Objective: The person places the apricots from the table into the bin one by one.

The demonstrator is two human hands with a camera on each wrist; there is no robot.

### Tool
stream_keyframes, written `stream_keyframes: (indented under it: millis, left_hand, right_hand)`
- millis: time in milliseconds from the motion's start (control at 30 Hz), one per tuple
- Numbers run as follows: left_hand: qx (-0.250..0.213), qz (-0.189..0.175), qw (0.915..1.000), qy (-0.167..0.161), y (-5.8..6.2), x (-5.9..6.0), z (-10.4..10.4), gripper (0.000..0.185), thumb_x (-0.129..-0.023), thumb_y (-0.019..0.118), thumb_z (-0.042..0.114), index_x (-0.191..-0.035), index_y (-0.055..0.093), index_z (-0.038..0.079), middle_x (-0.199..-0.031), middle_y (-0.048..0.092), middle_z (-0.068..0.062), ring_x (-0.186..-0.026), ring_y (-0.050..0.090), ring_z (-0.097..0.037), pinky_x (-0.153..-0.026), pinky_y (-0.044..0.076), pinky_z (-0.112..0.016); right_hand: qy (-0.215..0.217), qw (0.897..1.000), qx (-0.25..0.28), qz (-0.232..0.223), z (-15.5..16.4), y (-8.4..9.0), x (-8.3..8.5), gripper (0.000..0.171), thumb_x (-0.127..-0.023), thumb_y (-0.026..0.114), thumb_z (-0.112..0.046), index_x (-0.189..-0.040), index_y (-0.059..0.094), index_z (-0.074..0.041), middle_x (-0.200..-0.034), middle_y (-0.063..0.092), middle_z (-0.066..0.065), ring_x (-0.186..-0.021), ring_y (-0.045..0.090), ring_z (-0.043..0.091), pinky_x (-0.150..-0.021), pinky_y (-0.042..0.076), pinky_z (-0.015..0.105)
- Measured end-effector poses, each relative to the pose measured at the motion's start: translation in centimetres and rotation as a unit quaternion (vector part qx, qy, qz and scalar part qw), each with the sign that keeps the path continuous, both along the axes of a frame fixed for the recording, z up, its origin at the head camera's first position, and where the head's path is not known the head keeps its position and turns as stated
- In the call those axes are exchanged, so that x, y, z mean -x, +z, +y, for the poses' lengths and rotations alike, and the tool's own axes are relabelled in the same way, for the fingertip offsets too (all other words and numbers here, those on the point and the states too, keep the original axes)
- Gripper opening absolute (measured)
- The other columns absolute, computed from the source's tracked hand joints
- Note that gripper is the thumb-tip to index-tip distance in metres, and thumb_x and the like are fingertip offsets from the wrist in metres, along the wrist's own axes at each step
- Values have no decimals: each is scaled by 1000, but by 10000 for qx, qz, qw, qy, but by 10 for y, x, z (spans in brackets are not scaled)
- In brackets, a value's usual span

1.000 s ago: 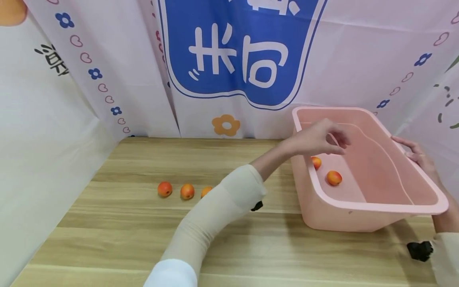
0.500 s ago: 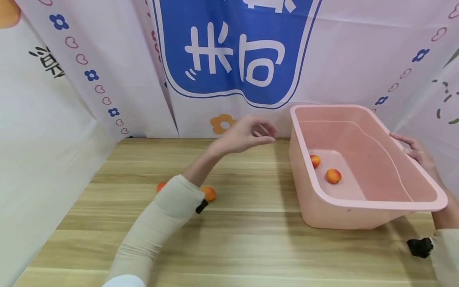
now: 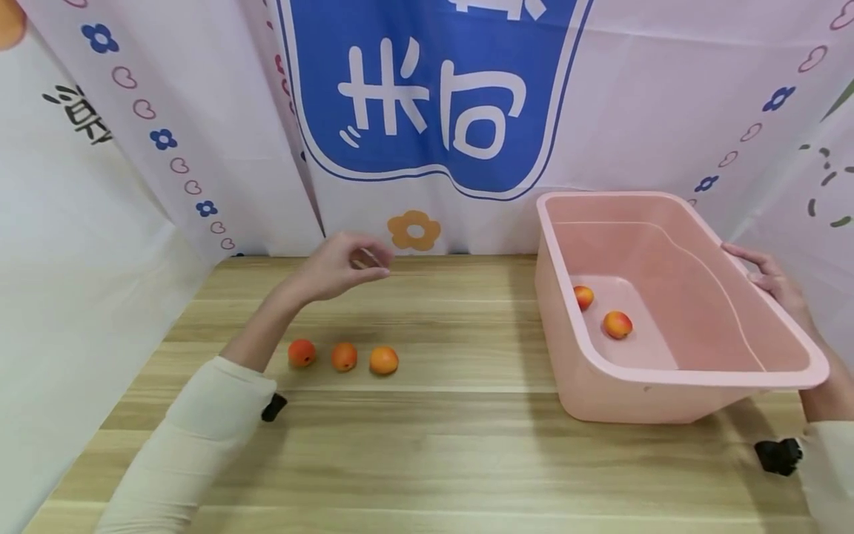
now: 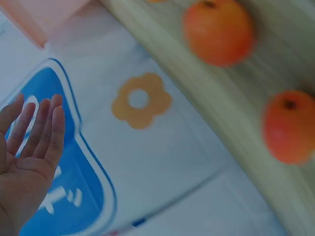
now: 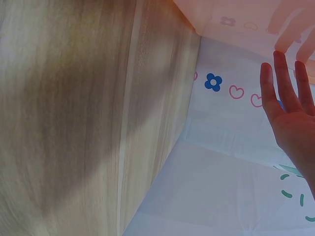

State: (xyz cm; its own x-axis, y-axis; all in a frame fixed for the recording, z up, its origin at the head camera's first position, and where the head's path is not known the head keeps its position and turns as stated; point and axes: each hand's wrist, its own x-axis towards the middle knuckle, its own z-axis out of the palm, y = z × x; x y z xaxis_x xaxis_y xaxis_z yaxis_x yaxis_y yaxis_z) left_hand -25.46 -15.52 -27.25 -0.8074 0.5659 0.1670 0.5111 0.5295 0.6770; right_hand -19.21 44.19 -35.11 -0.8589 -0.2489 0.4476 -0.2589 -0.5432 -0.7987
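Three orange apricot-like fruits (image 3: 302, 353), (image 3: 344, 357), (image 3: 383, 360) lie in a row on the wooden table (image 3: 427, 445). My left hand (image 3: 347, 263) hovers behind and above them, fingers relaxed and holding nothing. In the left wrist view that left hand (image 4: 34, 142) shows straight fingers, with two of the fruits (image 4: 219, 30), (image 4: 289, 125) below. A pink plastic tub (image 3: 667, 374) stands tilted at the right, with two more fruits (image 3: 583, 297), (image 3: 617, 325) inside. My right hand (image 3: 767, 278) rests on its far right rim, fingers straight. The right wrist view shows this right hand (image 5: 290, 108) against the tub (image 5: 236, 14).
A printed cloth backdrop (image 3: 427, 111) with a blue sign closes off the back and both sides of the table. Bare wood lies between the fruit row and the tub and along the front edge.
My left hand has swung left from above the tub to above the three fruits on the table, holding nothing. The right hand and the tub have stayed put.
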Motion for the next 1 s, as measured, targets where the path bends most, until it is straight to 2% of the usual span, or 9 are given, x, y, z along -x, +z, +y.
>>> stream_keyframes:
  millis: [67, 267, 367, 567, 733, 867, 1000]
  left_hand:
    - [77, -66, 9999, 98, -5, -2, -13, 20, -97, 71, 2, -115, 71, -7, -111, 72, -20, -101, 72, -34, -86, 62, -39]
    - [462, -206, 9979, 408, -21, -8, -50, 25, -98, 71, 6, -119, 69, -8, -115, 71, -22, -104, 71, -35, -89, 61, -42]
    - [684, -237, 9961, 508, -29, -11, -67, 27, -97, 72, 7, -121, 70, -7, -116, 72, -21, -104, 71, -35, -89, 61, -45]
    - [1061, -456, 9930, 241, -42, -15, -96, 35, -93, 77, 7, -122, 68, -11, -120, 70, -28, -107, 70, -42, -90, 60, -49]
    - [1131, -682, 9912, -92, -54, -17, -115, 41, -90, 81, 8, -122, 67, -14, -121, 68, -30, -107, 69, -45, -89, 60, -47]
    - [1139, -889, 9893, -227, -61, -19, -124, 43, -88, 82, 6, -122, 66, -15, -120, 68, -31, -106, 69, -45, -90, 60, -50]
    - [1145, -1258, 9852, -192, -68, -20, -126, 48, -86, 84, 8, -124, 65, -14, -122, 67, -30, -107, 70, -42, -90, 60, -48]
  right_hand:
    - [18, 10000, -7, 62, -1, 0, 0, 70, -101, 4, 12, -139, 62, 0, -117, 73, 12, -82, 74, 15, -65, 60, 20]
    - [-552, 9979, -338, -58, -6, 4, -2, 69, -102, 9, 11, -136, 66, -5, -116, 74, 8, -81, 72, 12, -63, 58, 18]
    - [-447, 9986, -266, -42, -7, 5, -3, 70, -101, 6, 12, -136, 65, -3, -117, 74, 9, -83, 73, 13, -64, 59, 19]
    - [-403, 9990, -163, -97, -8, 4, -4, 71, -100, 5, 12, -136, 65, -2, -116, 73, 10, -80, 72, 13, -63, 59, 19]
    - [-408, 9990, -154, -100, -7, 4, -3, 71, -101, 5, 12, -135, 65, -2, -118, 74, 10, -80, 73, 13, -62, 59, 19]
    - [-220, 9997, -98, -65, -5, 3, -2, 71, -101, 4, 11, -137, 63, -2, -117, 74, 11, -77, 73, 13, -62, 59, 20]
    - [-239, 9996, -96, -65, -4, 2, -2, 71, -101, 4, 11, -137, 63, -2, -118, 73, 11, -78, 73, 13, -62, 59, 20]
